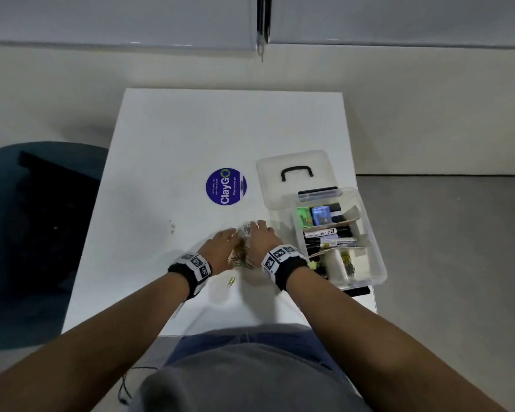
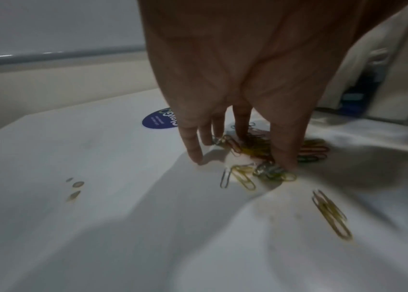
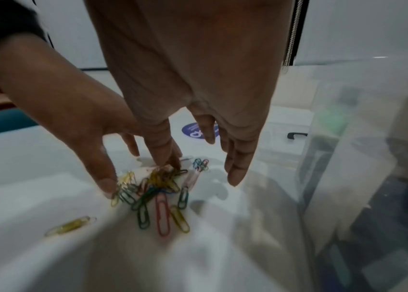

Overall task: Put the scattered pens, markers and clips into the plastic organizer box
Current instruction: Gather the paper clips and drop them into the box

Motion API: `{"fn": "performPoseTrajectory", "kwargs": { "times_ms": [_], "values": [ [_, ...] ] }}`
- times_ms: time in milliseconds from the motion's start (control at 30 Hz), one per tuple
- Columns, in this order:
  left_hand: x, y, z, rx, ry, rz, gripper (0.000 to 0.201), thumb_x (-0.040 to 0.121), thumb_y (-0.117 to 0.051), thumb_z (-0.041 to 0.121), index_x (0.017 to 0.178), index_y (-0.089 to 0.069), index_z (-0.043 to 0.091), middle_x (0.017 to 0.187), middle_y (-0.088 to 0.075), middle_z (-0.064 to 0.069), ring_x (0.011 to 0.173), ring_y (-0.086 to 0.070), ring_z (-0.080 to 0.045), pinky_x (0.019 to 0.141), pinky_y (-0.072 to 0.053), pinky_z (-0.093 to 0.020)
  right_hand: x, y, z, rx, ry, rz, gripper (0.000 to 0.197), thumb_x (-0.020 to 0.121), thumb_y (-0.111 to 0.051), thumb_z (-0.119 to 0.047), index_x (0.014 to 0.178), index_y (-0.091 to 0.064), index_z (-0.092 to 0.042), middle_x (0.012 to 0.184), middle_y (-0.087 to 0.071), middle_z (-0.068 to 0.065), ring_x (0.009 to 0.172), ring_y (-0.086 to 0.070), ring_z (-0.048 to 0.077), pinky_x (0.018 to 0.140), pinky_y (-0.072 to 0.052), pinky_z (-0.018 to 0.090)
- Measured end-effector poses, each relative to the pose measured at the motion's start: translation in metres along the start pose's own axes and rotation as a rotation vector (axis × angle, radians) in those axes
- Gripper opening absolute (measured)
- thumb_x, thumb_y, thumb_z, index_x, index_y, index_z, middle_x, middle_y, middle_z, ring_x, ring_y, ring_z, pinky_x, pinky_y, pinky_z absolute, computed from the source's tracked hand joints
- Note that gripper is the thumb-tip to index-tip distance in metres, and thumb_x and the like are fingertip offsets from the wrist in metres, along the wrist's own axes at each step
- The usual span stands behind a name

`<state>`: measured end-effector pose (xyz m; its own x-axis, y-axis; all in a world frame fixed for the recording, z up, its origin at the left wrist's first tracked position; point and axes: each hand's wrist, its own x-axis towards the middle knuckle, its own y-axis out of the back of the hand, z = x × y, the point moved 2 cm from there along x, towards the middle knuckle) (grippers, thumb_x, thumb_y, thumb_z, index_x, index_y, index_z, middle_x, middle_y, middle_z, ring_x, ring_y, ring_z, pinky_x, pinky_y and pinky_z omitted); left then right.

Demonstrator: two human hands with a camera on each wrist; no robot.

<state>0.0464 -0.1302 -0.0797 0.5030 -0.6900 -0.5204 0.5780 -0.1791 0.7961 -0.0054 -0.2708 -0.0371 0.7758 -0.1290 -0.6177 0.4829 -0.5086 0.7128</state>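
A heap of coloured paper clips [image 1: 241, 254] [image 2: 255, 150] [image 3: 158, 189] lies on the white table [image 1: 173, 138] between my two hands. My left hand [image 1: 222, 243] [image 2: 238, 142] stands over the heap with straight fingers and thumb touching the clips and tabletop. My right hand [image 1: 260, 236] [image 3: 198, 158] hovers on the heap's right side, fingers straight and pointing down. One yellow clip [image 1: 231, 281] [image 2: 330, 213] [image 3: 70, 226] lies apart, nearer to me. The clear organizer box [image 1: 372, 233] [image 3: 363, 158] stands at right, holding markers [image 1: 329, 236] and some clips.
The box's clear lid [image 1: 295, 173] with a black handle lies behind the box. A round blue sticker [image 1: 226, 186] is on the table's middle. Small stains [image 1: 172, 226] mark the table left of my hands. A dark teal chair [image 1: 33, 233] stands at left.
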Motion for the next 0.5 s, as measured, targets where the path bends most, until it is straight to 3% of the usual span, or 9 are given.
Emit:
{"fn": "performPoseTrajectory", "kwargs": {
  "times_ms": [133,233,300,367,500],
  "values": [
    [-0.017,-0.007,-0.008,-0.042,-0.040,0.041,0.085,0.076,-0.078,0.026,0.147,-0.033,0.018,0.151,-0.033,-0.007,0.137,-0.034,-0.028,0.111,-0.036,-0.039,0.013,-0.014,0.004,-0.115,0.064,-0.052,0.098,0.077,-0.074,-0.021,0.151,-0.011,-0.012,0.154,-0.017,0.009,0.132,-0.034,0.036,0.103,-0.042,0.049],
    [-0.025,-0.010,-0.011,-0.068,0.100,0.106,0.105,0.064,-0.083,0.045,0.147,-0.026,0.017,0.145,-0.031,-0.007,0.134,-0.035,-0.028,0.106,-0.040,-0.042,0.010,-0.029,0.002,-0.213,0.123,-0.040,0.110,0.068,-0.082,-0.034,0.151,-0.015,-0.008,0.153,-0.023,0.009,0.133,-0.032,0.034,0.103,-0.042,0.048],
    [-0.028,-0.014,-0.009,-0.049,0.166,0.068,0.120,0.058,-0.083,0.054,0.149,-0.017,0.014,0.148,-0.025,-0.008,0.137,-0.029,-0.029,0.108,-0.036,-0.047,0.004,-0.038,-0.001,-0.219,0.165,-0.007,0.099,0.072,-0.079,-0.028,0.149,-0.020,-0.005,0.149,-0.028,0.011,0.131,-0.034,0.032,0.101,-0.042,0.044],
    [-0.027,-0.017,-0.003,-0.006,0.168,0.043,0.123,0.057,-0.083,0.056,0.149,-0.014,0.011,0.148,-0.023,-0.008,0.136,-0.028,-0.030,0.108,-0.035,-0.048,-0.003,-0.043,-0.002,-0.200,0.187,0.034,0.082,0.079,-0.071,-0.019,0.145,-0.027,-0.003,0.144,-0.034,0.013,0.129,-0.036,0.031,0.099,-0.042,0.042],
    [-0.019,-0.018,0.010,-0.094,0.116,0.092,0.090,0.065,-0.084,0.038,0.136,-0.035,0.013,0.133,-0.037,-0.009,0.121,-0.042,-0.029,0.097,-0.045,-0.042,-0.008,-0.051,0.000,-0.098,0.174,0.066,0.052,0.087,-0.055,-0.008,0.137,-0.039,-0.004,0.135,-0.043,0.015,0.123,-0.042,0.031,0.097,-0.043,0.040]
  ]
}}
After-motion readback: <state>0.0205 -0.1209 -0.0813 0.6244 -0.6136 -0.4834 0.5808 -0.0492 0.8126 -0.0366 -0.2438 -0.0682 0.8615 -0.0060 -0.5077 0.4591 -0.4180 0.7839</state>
